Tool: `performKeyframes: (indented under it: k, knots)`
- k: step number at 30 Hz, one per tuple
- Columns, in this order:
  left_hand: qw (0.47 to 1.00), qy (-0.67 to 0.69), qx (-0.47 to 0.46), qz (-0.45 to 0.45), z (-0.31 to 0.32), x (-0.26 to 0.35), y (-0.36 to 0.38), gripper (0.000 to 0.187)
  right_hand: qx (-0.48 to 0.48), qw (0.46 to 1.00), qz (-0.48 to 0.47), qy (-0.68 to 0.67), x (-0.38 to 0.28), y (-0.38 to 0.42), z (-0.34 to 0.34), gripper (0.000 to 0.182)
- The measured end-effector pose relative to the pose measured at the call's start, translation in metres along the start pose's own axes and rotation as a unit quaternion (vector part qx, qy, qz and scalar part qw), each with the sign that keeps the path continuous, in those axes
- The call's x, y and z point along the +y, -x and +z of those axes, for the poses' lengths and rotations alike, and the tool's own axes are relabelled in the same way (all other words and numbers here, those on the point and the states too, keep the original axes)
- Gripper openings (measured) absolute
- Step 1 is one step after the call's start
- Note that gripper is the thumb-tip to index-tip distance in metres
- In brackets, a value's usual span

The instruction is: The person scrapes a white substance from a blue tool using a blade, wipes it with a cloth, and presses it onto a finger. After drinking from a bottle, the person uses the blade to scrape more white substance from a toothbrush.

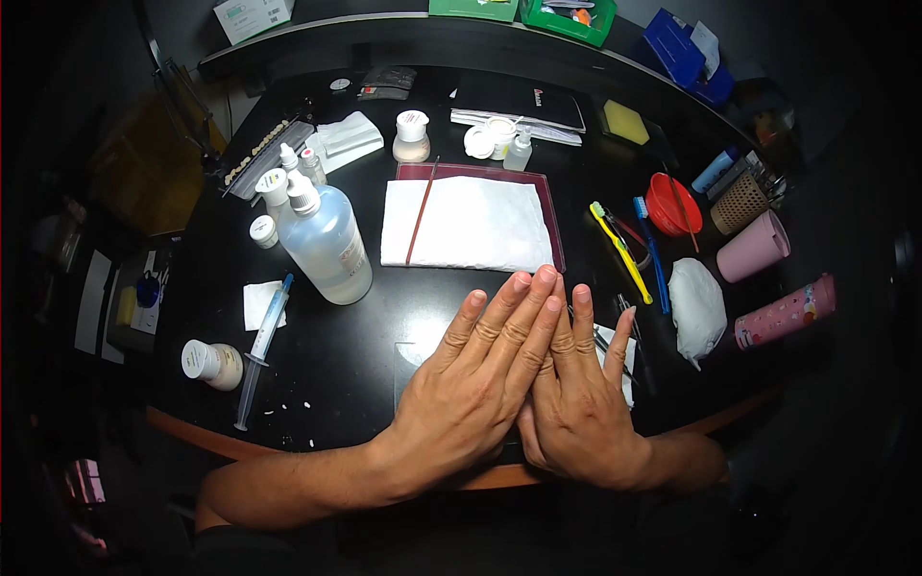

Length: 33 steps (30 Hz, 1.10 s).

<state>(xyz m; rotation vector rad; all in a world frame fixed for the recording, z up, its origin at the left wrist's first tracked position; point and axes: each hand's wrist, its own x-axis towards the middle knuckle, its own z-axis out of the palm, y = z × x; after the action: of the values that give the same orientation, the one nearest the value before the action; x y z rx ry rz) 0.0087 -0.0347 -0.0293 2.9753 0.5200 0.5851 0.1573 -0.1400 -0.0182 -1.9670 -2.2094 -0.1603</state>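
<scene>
Both my hands are lying flat on the black table point(365, 355) right now, palms down, fingers stretched out and nearly together, gripping nothing. My left hand point(471, 389) is angling in from 7 o'clock and pointing toward 1, and it's overlapping the inner edge of my right hand point(581, 408), which is pointing more or less straight to 12. The fingertips of both are ending just short of the white cloth point(468, 223).

That cloth is the nearest thing straight ahead, at 12 o'clock from my fingers, sitting on a dark red mat point(550, 206). A thin brown stick point(421, 211) is lying across the cloth's left part, long axis running roughly 12 to 6, tilted a touch toward 1. My left fingertips are nearer to it than my right ones.

Under my right hand some slim metal tools point(607, 344) on a bit of white paper are poking out at about 1 o'clock; I can't tell what they are exactly. Off at 9 o'clock from my left hand a syringe point(261, 350) is lying, long axis about 1 to 7, with a big clear bottle point(325, 240) at 10 to 11. At 2 o'clock from my right hand there's a yellow toothbrush point(620, 252) next to a blue one point(651, 252), both well apart from my fingers.
</scene>
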Motion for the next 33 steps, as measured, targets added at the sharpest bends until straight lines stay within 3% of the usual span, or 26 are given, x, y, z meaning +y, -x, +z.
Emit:
performKeyframes:
  k: [20,27,29,30,32,33]
  knots:
    - [1.0,0.013,-0.006,-0.001,-0.005,-0.003,-0.001,0.074,-0.001,1.0,-0.008,0.0,0.005,-0.007,-0.002,0.079]
    - [0.993,0.079,0.083,0.018,-0.028,-0.008,-0.009,0.086,0.165,0.986,0.006,-0.033,0.027,-0.025,-0.017,0.073]
    - [0.993,0.044,0.112,-0.002,-0.037,-0.002,-0.004,0.089,0.236,0.971,-0.009,-0.031,0.031,-0.025,-0.015,0.073]
    - [0.991,0.035,0.13,-0.019,-0.041,0.007,0.007,0.088,0.224,0.975,0.005,-0.006,0.023,-0.016,-0.024,0.072]
    - [0.993,0.07,0.07,-0.06,-0.051,0.035,0.045,0.092,0.236,0.969,-0.031,-0.071,0.001,0.014,-0.028,0.068]
    - [0.993,0.085,0.017,-0.086,-0.054,0.052,0.067,0.093,0.181,0.977,-0.032,-0.106,-0.019,0.039,-0.029,0.066]
